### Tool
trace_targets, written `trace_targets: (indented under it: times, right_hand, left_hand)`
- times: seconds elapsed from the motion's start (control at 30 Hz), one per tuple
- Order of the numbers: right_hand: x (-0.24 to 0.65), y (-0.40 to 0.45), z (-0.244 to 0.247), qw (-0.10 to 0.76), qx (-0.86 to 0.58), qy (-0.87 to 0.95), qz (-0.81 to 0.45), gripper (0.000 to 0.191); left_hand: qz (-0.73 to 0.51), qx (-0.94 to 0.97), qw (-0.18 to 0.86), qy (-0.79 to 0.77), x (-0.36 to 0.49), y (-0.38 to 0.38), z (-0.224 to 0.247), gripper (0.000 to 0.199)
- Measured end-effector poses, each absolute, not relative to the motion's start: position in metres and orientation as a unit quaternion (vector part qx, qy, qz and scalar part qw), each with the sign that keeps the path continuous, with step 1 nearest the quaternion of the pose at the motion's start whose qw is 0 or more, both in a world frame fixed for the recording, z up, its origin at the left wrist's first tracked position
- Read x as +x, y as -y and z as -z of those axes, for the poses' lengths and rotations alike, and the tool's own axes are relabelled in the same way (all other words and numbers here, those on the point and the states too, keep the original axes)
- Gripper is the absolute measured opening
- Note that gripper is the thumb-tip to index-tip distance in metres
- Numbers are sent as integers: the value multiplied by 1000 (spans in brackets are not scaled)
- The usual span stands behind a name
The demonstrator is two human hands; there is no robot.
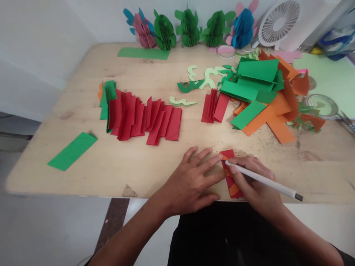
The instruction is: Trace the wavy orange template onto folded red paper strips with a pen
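My right hand (256, 181) grips a white pen (266, 181) with a dark end cap, its tip against an orange paper piece (234, 189) lying on a red paper strip (227, 152). Fingers spread, my left hand (198, 179) rests flat on the table, its fingertips at the strip's left edge. Part of the orange piece is hidden under my fingers. Above my hands stands a small folded red paper (212, 107). To the left lies a row of folded red papers (144, 118), with folded green paper (107, 98) at its far end.
A heap of green (256, 72) and orange paper strips (281, 125) lies right, beside pale green scraps (210, 75). A green strip (72, 151) is at left. Along the wall stand several paper figures (188, 27) and a white fan (279, 24). A tape roll (323, 105) and scissors (346, 120) lie far right.
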State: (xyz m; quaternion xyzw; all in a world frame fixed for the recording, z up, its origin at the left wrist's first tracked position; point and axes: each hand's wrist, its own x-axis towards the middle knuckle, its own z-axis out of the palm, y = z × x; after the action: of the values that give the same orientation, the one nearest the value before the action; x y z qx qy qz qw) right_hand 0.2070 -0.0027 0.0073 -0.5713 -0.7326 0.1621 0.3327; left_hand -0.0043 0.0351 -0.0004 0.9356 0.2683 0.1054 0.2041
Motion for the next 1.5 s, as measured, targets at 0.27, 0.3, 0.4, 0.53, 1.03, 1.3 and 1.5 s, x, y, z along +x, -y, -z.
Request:
trace_targets:
  times: [0.27, 0.3, 0.4, 0.53, 1.03, 1.3, 1.5]
  right_hand:
    - [207, 3, -9, 338, -577, 727, -156, 9]
    - [207, 3, -10, 339, -576, 728, -155, 9]
    - [206, 3, -10, 340, -568, 735, -146, 9]
    - [206, 2, -10, 333, -562, 745, -140, 9]
    - [207, 9, -12, 336, -565, 745, -116, 7]
    - [209, 14, -14, 326, -578, 740, -109, 6]
    - [210, 15, -12, 321, -589, 733, -107, 6]
  left_hand:
    - [-110, 936, 202, -267, -5, -35, 1, 52]
    - [-110, 936, 201, -267, -5, -35, 1, 52]
    - [-110, 936, 200, -267, -5, -35, 2, 52]
    - [-115, 935, 202, -267, -5, -35, 1, 52]
    - [-110, 935, 201, -270, -5, -34, 1, 51]
    - [-103, 935, 203, -273, -4, -35, -1, 49]
    - [-110, 935, 202, -271, -5, -34, 0, 49]
